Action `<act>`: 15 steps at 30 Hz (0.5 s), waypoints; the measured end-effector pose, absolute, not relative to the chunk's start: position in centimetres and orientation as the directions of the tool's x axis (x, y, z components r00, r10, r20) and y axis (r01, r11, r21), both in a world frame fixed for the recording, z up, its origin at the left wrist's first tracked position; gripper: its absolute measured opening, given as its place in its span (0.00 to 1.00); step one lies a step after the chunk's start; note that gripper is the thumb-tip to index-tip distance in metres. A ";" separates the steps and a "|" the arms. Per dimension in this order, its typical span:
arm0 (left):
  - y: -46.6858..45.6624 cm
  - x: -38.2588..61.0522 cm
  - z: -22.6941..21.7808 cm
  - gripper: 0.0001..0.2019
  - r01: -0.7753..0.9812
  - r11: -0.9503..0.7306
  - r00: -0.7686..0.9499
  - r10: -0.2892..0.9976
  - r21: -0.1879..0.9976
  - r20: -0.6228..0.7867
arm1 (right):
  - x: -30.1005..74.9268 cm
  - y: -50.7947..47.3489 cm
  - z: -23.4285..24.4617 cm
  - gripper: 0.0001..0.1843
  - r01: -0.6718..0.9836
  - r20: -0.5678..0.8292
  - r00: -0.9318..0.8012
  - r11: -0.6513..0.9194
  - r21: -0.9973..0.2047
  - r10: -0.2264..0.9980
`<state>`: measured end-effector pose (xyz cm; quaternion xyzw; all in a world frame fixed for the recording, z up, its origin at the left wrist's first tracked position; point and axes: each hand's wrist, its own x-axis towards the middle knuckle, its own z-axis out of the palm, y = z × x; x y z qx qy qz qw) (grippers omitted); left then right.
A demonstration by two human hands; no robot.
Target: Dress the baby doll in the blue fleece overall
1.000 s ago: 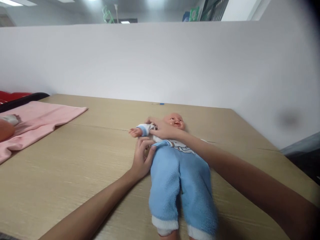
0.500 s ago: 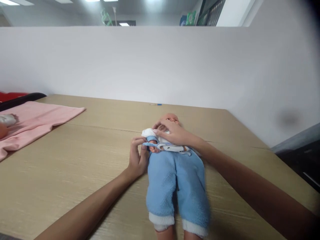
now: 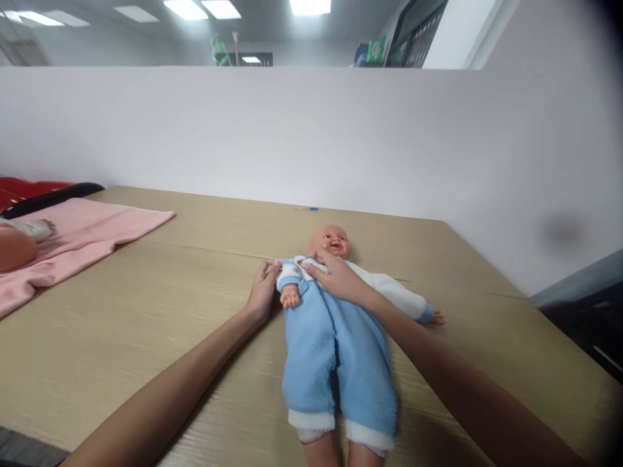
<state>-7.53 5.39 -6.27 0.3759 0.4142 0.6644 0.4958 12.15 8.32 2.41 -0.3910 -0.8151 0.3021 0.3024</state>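
A baby doll point(image 3: 329, 239) lies on its back on the table, head away from me, in a white top and fluffy blue overalls point(image 3: 311, 350). At the doll's shoulder on the left, my left hand point(image 3: 263, 290) is closed, thumb and fingers pinching the light-blue overall strap point(image 3: 286, 261). My right hand point(image 3: 338, 277) lies over the doll's chest, its fingers and thumb closed on the white bib of the overalls point(image 3: 300, 261). One doll arm point(image 3: 291, 295) rests beside the bib; the other sleeve point(image 3: 396, 290) stretches out to the right, beneath my forearm.
A pink cloth point(image 3: 121, 224) is spread at the left of the wooden table point(image 3: 204, 279), with part of another doll point(image 3: 19, 246) on it. Behind it sits a red and black object point(image 3: 53, 194). A small blue-tipped item point(image 3: 311, 209) lies near the white wall point(image 3: 272, 136).
The strap and bib have been lifted from the doll's waist toward its shoulder and chest. Both hands moved with them. The doll's face and outstretched sleeve now show, and the view has tilted upward.
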 end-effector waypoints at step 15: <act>9.1 -8.9 -6.2 0.24 -0.259 0.018 0.051 0.999 0.966 -0.005 | 13.4 9.5 -0.5 0.22 0.143 0.225 -0.448 0.318 -0.937 0.865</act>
